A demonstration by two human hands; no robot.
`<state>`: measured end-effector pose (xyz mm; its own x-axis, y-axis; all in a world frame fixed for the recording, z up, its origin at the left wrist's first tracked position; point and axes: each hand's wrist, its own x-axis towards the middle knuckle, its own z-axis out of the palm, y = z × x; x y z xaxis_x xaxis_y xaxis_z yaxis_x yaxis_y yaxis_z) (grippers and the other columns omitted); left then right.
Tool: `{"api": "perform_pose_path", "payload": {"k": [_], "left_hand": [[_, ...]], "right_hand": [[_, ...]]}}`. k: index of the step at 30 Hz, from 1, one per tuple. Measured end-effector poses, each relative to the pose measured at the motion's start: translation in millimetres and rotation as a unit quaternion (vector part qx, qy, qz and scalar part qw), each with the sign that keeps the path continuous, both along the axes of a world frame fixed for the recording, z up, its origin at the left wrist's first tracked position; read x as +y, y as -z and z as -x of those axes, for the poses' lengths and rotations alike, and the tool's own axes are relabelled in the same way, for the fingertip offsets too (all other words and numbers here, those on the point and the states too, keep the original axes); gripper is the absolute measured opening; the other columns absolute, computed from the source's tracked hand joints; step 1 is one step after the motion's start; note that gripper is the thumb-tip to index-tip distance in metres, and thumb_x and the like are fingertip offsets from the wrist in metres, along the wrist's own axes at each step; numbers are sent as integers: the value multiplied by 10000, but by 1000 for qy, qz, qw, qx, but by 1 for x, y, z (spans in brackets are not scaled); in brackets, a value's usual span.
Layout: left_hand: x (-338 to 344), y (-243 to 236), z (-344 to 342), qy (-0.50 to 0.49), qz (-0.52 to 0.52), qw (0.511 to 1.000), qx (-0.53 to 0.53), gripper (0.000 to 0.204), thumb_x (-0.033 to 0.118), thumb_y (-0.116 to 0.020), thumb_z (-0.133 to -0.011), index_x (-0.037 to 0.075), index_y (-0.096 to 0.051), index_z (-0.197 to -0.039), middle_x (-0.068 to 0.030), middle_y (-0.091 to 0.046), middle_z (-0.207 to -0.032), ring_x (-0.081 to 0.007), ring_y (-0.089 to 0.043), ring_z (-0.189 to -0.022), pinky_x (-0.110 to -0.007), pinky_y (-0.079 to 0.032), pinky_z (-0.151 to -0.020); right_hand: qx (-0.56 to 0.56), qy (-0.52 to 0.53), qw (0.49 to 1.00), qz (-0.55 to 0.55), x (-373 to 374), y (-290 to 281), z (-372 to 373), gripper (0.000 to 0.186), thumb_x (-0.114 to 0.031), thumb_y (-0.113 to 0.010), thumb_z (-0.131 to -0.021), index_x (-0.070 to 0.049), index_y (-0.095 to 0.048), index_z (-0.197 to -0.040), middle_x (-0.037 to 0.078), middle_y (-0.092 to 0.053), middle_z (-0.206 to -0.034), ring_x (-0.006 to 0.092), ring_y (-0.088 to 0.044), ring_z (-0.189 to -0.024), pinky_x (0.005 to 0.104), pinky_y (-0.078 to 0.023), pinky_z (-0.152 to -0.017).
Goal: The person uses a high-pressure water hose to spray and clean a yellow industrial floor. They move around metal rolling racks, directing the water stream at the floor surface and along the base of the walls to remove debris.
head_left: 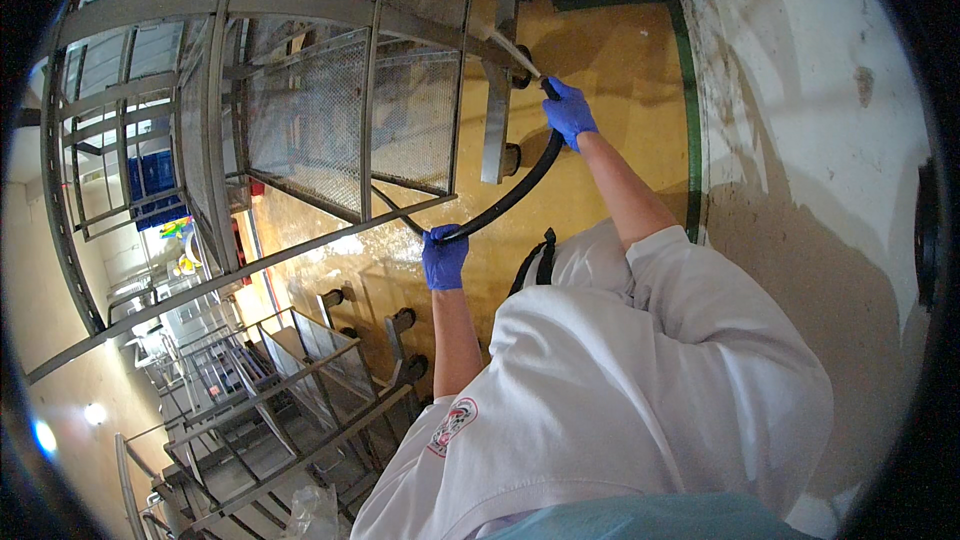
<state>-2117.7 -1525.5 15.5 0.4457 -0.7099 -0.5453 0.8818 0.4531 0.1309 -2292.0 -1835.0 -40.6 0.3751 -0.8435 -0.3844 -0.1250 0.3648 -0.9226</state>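
A black hose (520, 185) runs in a curve between my two hands, both in blue gloves. My right hand (570, 112) is closed round its front end, and a spray of water (514, 52) leaves it toward the upper left. The spray meets the lower part of a tall metal rack (365, 130) with perforated panels. Farther back along the hose, my left hand (445, 258) grips it near the rack's lower edge. Beyond that hand the hose passes behind the rack's frame.
A metal base with wheels (497, 130) stands on the wet yellow floor (620, 70). At the right rises a stained white wall (760, 90) with a green strip along its foot. Another wheeled metal rack (300, 380) stands at lower left. A blue crate (155, 188) shows behind the tall rack.
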Motion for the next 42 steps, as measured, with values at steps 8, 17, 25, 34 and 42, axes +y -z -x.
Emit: {"api": "perform_pose_path", "payload": {"k": [8, 17, 25, 34, 42], "left_hand": [[-2, -1, -1, -28, -37, 999, -10, 179, 117, -558, -720, 92, -432, -596, -25, -484, -602, -190, -490, -650, -347, -389, -727], [-11, -16, 9, -79, -44, 995, 45, 205, 146, -536, -736, 103, -418, -575, -27, -451, -551, -189, -470, -580, -334, -394, -654], [5, -7, 3, -64, -75, 994, 44, 289, 261, -446, -849, 96, -411, -613, -18, -426, -557, -172, -442, -575, -313, -377, -650], [58, 5, -9, -27, -68, 995, 64, 282, 267, -443, -850, 105, -430, -619, -27, -457, -569, -178, -453, -579, -325, -380, -659], [133, 19, -21, 29, -44, 998, 41, 265, 248, -456, -827, 112, -419, -602, -24, -473, -572, -191, -464, -612, -346, -368, -696]], "right_hand": [[73, 118, 989, 44, 6, 17, -11, 412, -124, -509, -685, -101, -505, -1096, 210, -587, -854, 344, -574, -790, 415, -440, -678], [140, 160, 977, 21, 10, 13, -10, 461, -153, -496, -704, -128, -468, -1163, 206, -580, -839, 372, -557, -798, 447, -436, -702], [142, 186, 972, -22, 30, 43, -11, 342, -156, -491, -698, -129, -549, -1033, 197, -587, -847, 361, -566, -793, 428, -447, -672], [115, 180, 977, -9, 84, 58, -8, 365, -143, -480, -691, -93, -545, -1046, 202, -590, -809, 347, -579, -768, 411, -451, -639], [24, 125, 989, -79, 164, 31, 4, 260, -65, -478, -696, -82, -568, -940, 84, -520, -599, 181, -506, -457, 327, -389, -401]]}}
